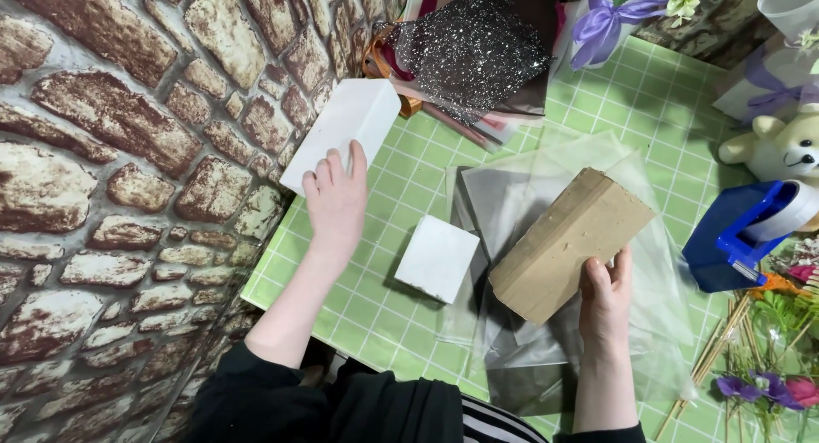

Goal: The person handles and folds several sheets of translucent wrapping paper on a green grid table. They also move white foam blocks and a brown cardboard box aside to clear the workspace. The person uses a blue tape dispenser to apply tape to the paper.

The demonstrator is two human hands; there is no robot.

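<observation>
My left hand [335, 200] rests flat against a white foam block [345, 127] that leans on the brick-pattern wall at the table's left edge. My right hand [607, 294] grips the near end of a brown cardboard-coloured block [567, 243], holding it tilted above clear cellophane sheets [546, 179]. A smaller white foam cube [437, 257] lies on the green checked tablecloth [375, 311] between my hands, touching neither.
A blue tape dispenser [738, 234] stands at the right, beside a white teddy bear [781, 149]. Dark glittery wrapping [473, 46] and purple ribbon [606, 21] lie at the back. Flower stems and wooden sticks [759, 349] crowd the right front corner.
</observation>
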